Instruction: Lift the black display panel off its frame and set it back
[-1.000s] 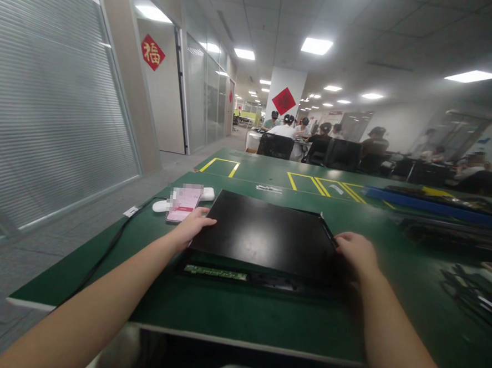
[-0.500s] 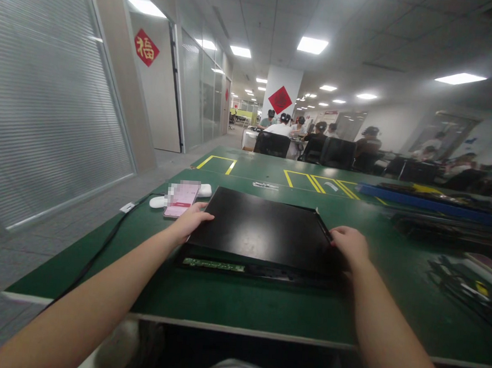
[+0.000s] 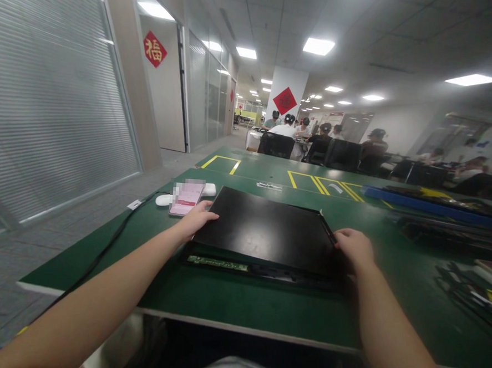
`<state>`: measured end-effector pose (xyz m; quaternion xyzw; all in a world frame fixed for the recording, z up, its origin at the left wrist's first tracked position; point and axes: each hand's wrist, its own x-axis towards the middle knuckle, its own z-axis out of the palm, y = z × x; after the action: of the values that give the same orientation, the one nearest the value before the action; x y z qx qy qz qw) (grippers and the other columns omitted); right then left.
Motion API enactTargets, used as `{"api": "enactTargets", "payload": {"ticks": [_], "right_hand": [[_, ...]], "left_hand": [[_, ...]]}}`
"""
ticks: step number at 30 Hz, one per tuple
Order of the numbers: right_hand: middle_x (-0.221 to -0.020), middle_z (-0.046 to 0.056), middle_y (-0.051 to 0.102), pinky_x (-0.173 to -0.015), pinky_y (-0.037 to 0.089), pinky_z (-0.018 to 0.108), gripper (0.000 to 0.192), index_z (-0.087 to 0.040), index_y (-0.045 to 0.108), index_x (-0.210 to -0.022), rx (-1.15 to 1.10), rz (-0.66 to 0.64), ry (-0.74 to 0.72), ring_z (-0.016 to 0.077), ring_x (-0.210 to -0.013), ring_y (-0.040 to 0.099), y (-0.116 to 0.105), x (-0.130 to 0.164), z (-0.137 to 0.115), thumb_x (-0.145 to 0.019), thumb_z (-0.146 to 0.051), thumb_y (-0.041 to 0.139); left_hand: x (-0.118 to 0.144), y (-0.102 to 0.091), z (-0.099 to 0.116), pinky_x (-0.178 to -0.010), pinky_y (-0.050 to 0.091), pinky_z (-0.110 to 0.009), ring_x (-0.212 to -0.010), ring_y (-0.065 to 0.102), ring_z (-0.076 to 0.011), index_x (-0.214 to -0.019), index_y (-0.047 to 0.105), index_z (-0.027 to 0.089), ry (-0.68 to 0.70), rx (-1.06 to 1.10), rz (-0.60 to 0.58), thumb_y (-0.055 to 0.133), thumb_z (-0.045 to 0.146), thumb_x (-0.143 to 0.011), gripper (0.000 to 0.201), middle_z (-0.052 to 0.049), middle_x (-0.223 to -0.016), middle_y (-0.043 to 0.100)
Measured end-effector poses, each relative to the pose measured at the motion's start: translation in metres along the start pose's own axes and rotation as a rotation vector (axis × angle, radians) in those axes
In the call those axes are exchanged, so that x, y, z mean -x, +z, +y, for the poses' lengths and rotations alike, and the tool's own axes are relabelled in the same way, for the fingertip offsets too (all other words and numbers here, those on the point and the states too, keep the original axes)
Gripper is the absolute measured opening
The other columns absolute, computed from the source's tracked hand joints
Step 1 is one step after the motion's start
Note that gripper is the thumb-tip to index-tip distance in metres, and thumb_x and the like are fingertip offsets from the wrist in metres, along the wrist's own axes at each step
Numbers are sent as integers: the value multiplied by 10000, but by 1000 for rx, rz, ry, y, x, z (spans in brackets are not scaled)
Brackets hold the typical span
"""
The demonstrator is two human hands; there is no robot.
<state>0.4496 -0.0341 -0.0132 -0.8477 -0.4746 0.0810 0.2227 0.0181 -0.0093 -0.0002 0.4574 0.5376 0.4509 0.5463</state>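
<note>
A flat black panel (image 3: 268,227) lies on the green table (image 3: 263,307), its near edge raised over a dark frame with a green circuit strip (image 3: 217,263). My left hand (image 3: 197,220) grips the panel's left edge, thumb on top. My right hand (image 3: 354,247) holds the right edge near a thin black strip along that side.
A pink phone (image 3: 187,197) and a white device (image 3: 164,199) with a black cable (image 3: 109,242) lie left of the panel. Dark parts and tools (image 3: 468,286) and a blue tray (image 3: 432,206) sit to the right. Several people sit at a far table (image 3: 315,138).
Both hands stay on the panel's edges. The view shifted slightly left, then back; the panel has hardly moved.
</note>
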Motion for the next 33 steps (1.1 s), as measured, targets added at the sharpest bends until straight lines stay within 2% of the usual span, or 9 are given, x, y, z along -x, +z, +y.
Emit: {"api": "enactTargets", "payload": {"ticks": [8,21,33], "right_hand": [[-721,48,727,-591,419,274,331,-242,755,-951,-8,-1,-16,220,-783,668,-1,0,0,-758,-354,512],[-742,47,732,-595,410,280,344,-237,745,-973,-8,1,-3,224,-807,669,0,0,1,-753,-359,510],[-714,54,728,-583,417,272,314,-229,749,-934,-41,14,-14,216,-767,674,1,-1,2,-751,-349,524]], "left_hand": [[0,-1,0,-545,557,-324,-579,696,-227,-1144,528,204,-2,1,0,651,99,-692,480,-13,-707,706],[-6,-1,-4,-527,554,-307,-561,686,-210,-1116,518,189,14,1,5,601,68,-720,423,-8,-678,692],[-1,-2,-1,-551,567,-325,-590,701,-223,-1143,540,219,-9,27,2,669,112,-701,473,-9,-714,709]]}}
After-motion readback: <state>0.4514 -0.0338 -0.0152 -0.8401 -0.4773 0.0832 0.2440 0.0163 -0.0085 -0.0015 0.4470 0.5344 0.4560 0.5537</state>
